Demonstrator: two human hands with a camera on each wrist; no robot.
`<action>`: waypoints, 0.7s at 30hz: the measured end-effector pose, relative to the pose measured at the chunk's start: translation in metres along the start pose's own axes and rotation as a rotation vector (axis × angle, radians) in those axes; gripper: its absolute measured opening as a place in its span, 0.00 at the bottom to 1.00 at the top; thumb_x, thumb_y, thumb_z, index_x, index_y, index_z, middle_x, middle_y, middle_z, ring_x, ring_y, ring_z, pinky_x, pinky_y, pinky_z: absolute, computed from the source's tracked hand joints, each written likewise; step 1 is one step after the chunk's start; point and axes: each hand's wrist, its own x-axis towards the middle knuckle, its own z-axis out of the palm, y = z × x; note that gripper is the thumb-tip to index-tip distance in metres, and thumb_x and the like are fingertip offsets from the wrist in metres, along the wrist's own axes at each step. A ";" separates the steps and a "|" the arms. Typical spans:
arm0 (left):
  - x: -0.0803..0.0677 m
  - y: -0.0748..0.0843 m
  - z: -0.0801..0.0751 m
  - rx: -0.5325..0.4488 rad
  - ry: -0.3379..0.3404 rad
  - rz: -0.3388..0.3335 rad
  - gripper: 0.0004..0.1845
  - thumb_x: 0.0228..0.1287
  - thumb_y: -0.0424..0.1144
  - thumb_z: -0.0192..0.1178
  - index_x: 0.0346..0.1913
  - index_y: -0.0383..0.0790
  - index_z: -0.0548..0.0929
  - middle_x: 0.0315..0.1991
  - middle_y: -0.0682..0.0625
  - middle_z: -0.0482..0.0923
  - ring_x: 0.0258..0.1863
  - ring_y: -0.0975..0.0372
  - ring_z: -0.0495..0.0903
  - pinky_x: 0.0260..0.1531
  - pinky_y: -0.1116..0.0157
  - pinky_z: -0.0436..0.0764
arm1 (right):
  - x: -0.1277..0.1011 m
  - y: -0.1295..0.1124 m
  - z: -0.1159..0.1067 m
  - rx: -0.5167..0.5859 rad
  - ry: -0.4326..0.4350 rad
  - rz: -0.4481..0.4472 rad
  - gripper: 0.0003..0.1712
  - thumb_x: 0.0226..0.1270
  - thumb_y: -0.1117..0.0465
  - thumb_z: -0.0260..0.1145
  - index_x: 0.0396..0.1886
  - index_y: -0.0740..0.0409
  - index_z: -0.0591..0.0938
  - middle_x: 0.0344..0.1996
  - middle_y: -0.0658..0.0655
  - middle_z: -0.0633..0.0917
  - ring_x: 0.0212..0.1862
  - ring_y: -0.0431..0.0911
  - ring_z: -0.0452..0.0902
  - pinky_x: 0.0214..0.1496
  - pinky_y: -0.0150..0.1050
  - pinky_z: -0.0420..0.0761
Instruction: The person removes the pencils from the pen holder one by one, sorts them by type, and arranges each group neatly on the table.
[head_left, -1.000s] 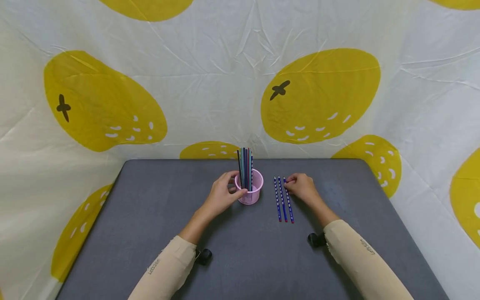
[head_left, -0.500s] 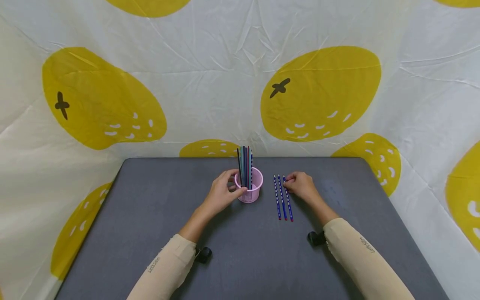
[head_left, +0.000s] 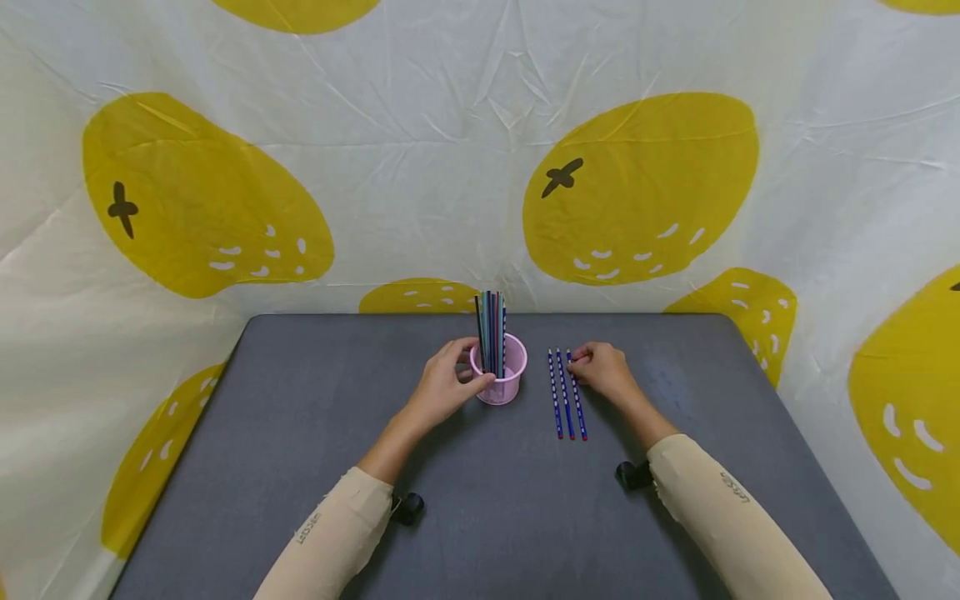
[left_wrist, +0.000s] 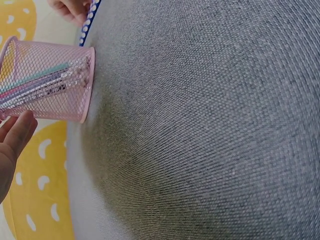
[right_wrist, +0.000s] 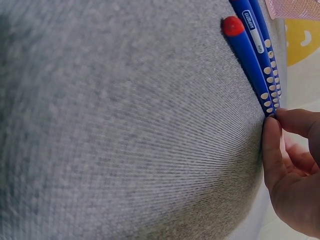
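A pink mesh cup stands upright at the middle of the grey table with several pencils standing in it. My left hand holds the cup's left side; in the left wrist view the thumb lies against the mesh cup. To the right of the cup, three blue white-dotted pencils lie side by side. My right hand pinches the far end of the rightmost one; the right wrist view shows the fingertips closing on the end of that blue pencil.
A cream cloth printed with big yellow fruits hangs behind and around the table. The table's far edge runs just behind the cup. Black wrist mounts sit under both beige sleeves.
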 end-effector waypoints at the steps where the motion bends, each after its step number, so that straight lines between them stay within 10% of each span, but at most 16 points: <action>1: 0.000 0.000 0.000 0.000 -0.001 -0.002 0.36 0.61 0.41 0.76 0.69 0.36 0.73 0.61 0.36 0.77 0.58 0.47 0.82 0.55 0.57 0.87 | 0.000 0.000 0.000 0.004 -0.002 0.001 0.13 0.65 0.62 0.74 0.43 0.68 0.86 0.33 0.61 0.91 0.26 0.39 0.84 0.30 0.32 0.86; 21: -0.003 -0.002 -0.001 -0.023 -0.004 -0.005 0.36 0.61 0.43 0.76 0.69 0.38 0.74 0.59 0.41 0.78 0.57 0.51 0.82 0.53 0.62 0.87 | -0.007 -0.003 -0.007 0.037 0.033 -0.027 0.14 0.68 0.60 0.72 0.46 0.67 0.86 0.36 0.62 0.91 0.27 0.41 0.86 0.31 0.32 0.84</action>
